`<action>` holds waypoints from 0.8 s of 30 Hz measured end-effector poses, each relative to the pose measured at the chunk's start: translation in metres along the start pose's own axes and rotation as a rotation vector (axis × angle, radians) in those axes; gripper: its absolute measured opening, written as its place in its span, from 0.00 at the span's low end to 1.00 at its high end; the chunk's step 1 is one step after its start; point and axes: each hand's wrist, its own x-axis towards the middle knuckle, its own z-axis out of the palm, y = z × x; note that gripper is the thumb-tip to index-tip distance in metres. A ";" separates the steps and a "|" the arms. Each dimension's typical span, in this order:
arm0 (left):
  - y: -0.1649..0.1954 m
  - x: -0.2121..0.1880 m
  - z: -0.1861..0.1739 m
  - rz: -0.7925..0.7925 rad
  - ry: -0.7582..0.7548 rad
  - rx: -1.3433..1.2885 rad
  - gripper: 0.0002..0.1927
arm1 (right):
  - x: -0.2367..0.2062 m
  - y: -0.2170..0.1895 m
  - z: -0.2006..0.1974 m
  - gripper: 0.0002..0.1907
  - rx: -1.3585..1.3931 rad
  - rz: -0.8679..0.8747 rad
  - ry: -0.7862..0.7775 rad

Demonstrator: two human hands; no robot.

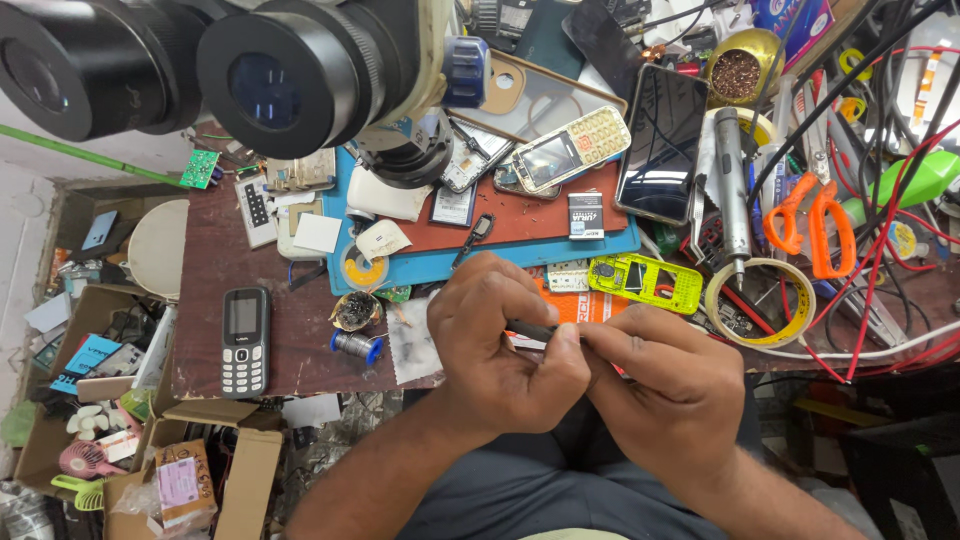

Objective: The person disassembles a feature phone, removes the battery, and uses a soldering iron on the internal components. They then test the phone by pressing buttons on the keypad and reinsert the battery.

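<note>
The fingers (548, 322) of the left hand (500, 350) are curling tight around a thin dark tool (530, 329), and the fingers of the right hand (665, 385) are pinching closed on the same tool from the other side. The two hands are touching each other, just over the near edge of the tabletop (290, 330) and above the person's lap. Right behind the hands, a yellow phone frame (650, 283) is lying flat. A roll of tape (762, 303) is sitting beside it with a small circuit board inside its ring. Farther back, a gold bowl (742, 62) is holding brown crumbly stuff. On the left, a dark button phone (245, 341) is lying alone on a bare patch of brown tabletop. Below that edge, open cardboard boxes (205, 480) are holding packets and small pink fans. Red and black wires (880, 250) are crowding the right side.
</note>
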 end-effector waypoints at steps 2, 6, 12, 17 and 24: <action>-0.001 -0.002 0.002 0.005 0.015 -0.007 0.11 | -0.003 0.001 0.002 0.09 0.048 0.061 0.007; -0.006 -0.006 0.004 0.010 0.044 -0.021 0.11 | -0.006 0.001 0.004 0.11 0.064 0.094 0.025; -0.006 -0.015 0.011 -0.176 0.092 -0.418 0.13 | -0.006 -0.001 0.006 0.10 -0.264 -0.265 0.123; -0.004 -0.011 -0.004 -0.504 0.136 -0.800 0.13 | -0.008 -0.007 0.009 0.12 -0.064 -0.047 0.152; 0.003 -0.004 -0.007 -0.662 0.176 -1.116 0.13 | -0.007 -0.024 0.007 0.13 -0.020 0.093 0.117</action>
